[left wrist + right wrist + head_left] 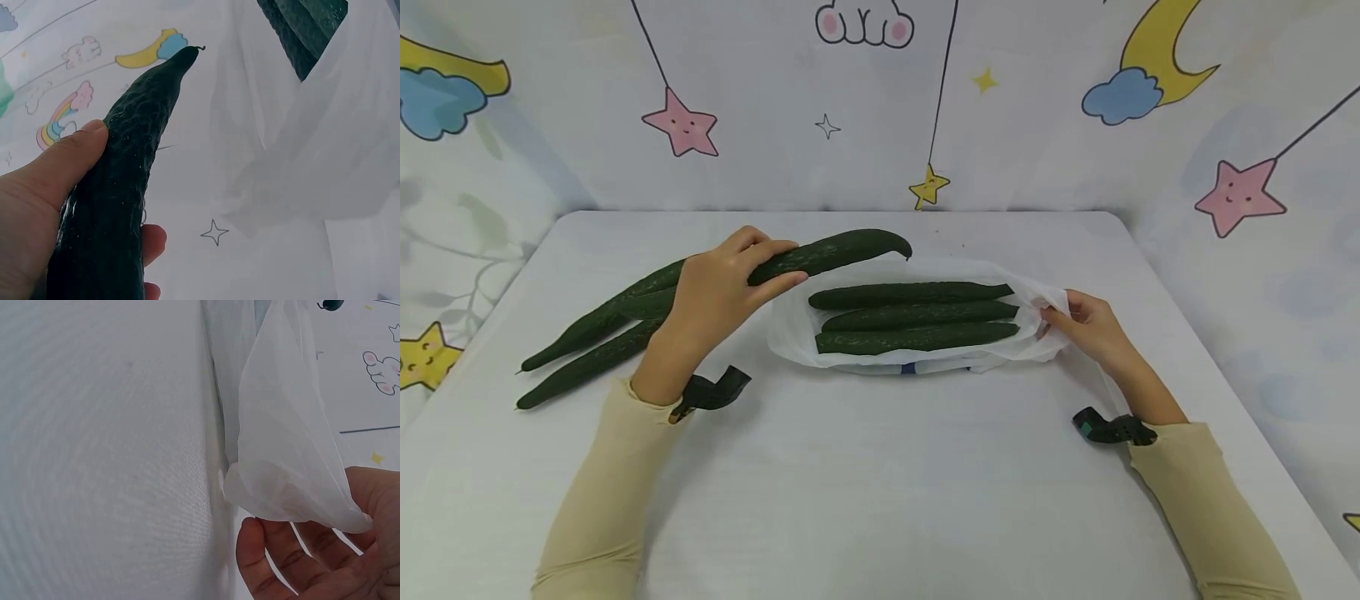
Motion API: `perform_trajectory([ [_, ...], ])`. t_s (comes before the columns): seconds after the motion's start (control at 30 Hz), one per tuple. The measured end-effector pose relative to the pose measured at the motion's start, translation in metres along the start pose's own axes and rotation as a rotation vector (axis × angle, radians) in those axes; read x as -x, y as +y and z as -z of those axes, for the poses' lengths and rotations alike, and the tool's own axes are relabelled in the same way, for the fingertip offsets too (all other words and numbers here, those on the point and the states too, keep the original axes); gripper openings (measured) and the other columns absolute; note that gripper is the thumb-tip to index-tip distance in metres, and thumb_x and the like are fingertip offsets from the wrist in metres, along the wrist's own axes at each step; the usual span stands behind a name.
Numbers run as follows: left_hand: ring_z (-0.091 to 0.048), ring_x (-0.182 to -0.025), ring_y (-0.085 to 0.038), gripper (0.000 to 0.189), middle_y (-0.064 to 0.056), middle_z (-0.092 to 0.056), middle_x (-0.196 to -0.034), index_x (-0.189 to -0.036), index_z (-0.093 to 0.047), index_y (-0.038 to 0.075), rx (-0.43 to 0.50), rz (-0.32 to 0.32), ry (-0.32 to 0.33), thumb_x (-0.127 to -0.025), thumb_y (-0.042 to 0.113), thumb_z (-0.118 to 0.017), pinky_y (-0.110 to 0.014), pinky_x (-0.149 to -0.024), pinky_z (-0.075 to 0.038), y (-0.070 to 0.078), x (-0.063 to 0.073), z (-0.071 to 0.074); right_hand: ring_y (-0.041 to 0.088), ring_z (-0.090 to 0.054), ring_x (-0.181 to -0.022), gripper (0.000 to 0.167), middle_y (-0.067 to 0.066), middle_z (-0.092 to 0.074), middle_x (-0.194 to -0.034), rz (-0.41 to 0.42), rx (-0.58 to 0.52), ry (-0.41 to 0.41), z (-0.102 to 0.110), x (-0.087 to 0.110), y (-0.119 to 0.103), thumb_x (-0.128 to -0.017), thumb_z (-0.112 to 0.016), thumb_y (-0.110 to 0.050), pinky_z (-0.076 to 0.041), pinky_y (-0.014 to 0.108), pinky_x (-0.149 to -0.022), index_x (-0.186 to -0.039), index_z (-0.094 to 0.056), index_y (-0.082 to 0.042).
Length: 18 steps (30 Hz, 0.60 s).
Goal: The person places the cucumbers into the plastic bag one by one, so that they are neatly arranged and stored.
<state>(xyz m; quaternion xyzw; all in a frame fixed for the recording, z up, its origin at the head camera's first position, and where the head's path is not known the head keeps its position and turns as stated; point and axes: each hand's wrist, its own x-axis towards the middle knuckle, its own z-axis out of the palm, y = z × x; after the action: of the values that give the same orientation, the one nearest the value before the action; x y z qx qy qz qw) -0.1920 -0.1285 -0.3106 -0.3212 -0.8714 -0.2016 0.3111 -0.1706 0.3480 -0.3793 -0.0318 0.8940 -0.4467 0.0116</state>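
My left hand [718,287] grips a dark green cucumber [850,250] around one end, thumb on the near side, its curved tip pointing right above the far left edge of the bag. In the left wrist view the same cucumber [125,144] slants up between thumb and fingers. A white plastic bag [790,329] lies spread on the table with three cucumbers [917,317] side by side in its opening. My right hand [1093,329] pinches the bag's right edge; the right wrist view shows the thin plastic [287,437] drawn up at the thumb.
Several more cucumbers [591,367] lie on the left of the white table [880,483], partly hidden behind my left hand. A backdrop [775,92] printed with stars and moons rises behind the table. Each wrist wears a black camera [718,390].
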Motion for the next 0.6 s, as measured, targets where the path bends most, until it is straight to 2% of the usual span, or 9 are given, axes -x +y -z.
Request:
perform_trajectory([
  [0.2,-0.037,-0.042,-0.013,0.072,-0.008,-0.061,-0.089,-0.111,-0.074,0.008,0.020,-0.003,-0.028,-0.092,0.067,-0.037,-0.028,-0.043,-0.030,0.006,-0.005,-0.008,0.001,-0.052,-0.092,0.036,-0.022,-0.056,-0.100,0.002,0.003,-0.002,0.001,0.000,0.001,-0.098,-0.060,-0.020,-0.045,0.010,-0.075,-0.122,-0.057,0.006],
  [0.5,-0.034,-0.041,-0.012,0.072,-0.009,-0.061,-0.090,-0.112,-0.073,0.008,0.016,-0.052,-0.077,-0.091,0.065,-0.035,-0.026,-0.041,-0.027,0.017,-0.012,-0.020,0.000,-0.050,-0.094,0.035,-0.019,-0.055,-0.103,0.005,0.005,0.001,0.002,-0.001,0.001,-0.098,-0.060,-0.017,-0.044,0.009,-0.076,-0.124,-0.057,0.006],
  [0.57,-0.034,-0.041,-0.013,0.068,-0.009,-0.061,-0.090,-0.112,-0.073,0.008,0.015,-0.061,-0.086,-0.091,0.063,-0.039,-0.026,-0.041,-0.027,0.020,-0.013,-0.021,0.000,-0.050,-0.093,0.035,-0.018,-0.055,-0.104,0.007,0.001,0.000,0.002,-0.001,0.001,-0.098,-0.060,-0.017,-0.044,0.009,-0.076,-0.124,-0.057,0.006],
  [0.6,-0.035,-0.041,-0.013,0.063,-0.009,-0.061,-0.091,-0.112,-0.073,0.008,0.017,-0.064,-0.090,-0.090,0.060,-0.046,-0.026,-0.041,-0.028,0.022,-0.013,-0.022,0.001,-0.051,-0.093,0.035,-0.019,-0.055,-0.103,0.007,0.000,-0.001,0.003,-0.001,0.001,-0.098,-0.060,-0.017,-0.044,0.009,-0.076,-0.125,-0.057,0.006],
])
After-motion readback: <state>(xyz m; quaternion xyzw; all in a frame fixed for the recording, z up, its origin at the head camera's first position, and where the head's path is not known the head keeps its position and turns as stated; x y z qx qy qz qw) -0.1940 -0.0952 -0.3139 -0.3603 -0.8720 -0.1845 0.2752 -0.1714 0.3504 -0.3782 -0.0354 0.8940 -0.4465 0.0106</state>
